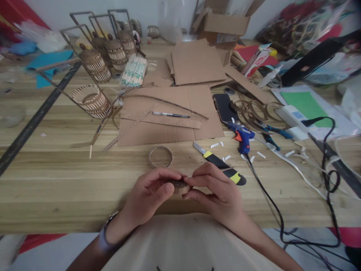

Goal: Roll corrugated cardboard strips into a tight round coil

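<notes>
Where it shows, the disc point(179, 187) (curved) is brown.

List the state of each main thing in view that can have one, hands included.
Left hand, gripping the small brown piece
Right hand, gripping its other side
Ring, lying flat on the table
Utility knife, blade out
Glue gun, lying down, cord attached
Phone, screen dark
Pen, lying on cardboard
Cardboard box, flaps open
Front lidded basket, lid on
Lidless basket, open at the top
</notes>
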The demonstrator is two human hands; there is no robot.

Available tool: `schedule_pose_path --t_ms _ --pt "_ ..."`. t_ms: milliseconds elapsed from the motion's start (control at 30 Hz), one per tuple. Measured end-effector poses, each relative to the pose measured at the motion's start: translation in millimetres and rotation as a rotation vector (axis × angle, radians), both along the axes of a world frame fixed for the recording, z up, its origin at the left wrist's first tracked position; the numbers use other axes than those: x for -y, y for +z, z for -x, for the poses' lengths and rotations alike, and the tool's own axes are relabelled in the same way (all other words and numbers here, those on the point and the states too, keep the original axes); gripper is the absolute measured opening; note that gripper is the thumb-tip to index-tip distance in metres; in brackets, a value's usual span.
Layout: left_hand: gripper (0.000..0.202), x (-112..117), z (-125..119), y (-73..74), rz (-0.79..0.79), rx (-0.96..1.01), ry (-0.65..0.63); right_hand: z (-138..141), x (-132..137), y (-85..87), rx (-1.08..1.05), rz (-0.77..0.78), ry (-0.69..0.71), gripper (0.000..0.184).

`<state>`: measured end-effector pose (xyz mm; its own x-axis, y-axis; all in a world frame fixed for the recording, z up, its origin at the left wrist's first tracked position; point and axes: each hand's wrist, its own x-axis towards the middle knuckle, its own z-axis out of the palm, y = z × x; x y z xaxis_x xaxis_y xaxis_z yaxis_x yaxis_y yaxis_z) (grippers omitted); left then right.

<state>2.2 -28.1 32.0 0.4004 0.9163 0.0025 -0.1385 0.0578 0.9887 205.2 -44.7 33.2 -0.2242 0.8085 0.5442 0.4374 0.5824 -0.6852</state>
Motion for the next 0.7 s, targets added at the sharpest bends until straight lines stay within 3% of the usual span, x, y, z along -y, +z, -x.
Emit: schedule_pose_path --t_ms 167,333,500,700 --pt "0.028 -1.6 1.2 -12.9 0.041 0.136 -0.036 0.8 -3.5 -5.5 -0.021 -0.046 0.013 0.010" --pt "0.047 -5.8 1.9 -16.9 0.112 0.077 -0.100 -3.5 -1.4 -0.4 0.182 -0.158 -0.007 0.013" --pt "0.073 -3.7 1.3 -18.1 0.211 0.040 -0.099 -2.9 1.0 -2.8 0.245 -0.243 -0.022 0.015" --pt "0.063 -1.2 2.3 -16.1 0.287 0.107 -0.098 -1.7 7.7 0.2 0.257 -0.262 0.010 0.016"
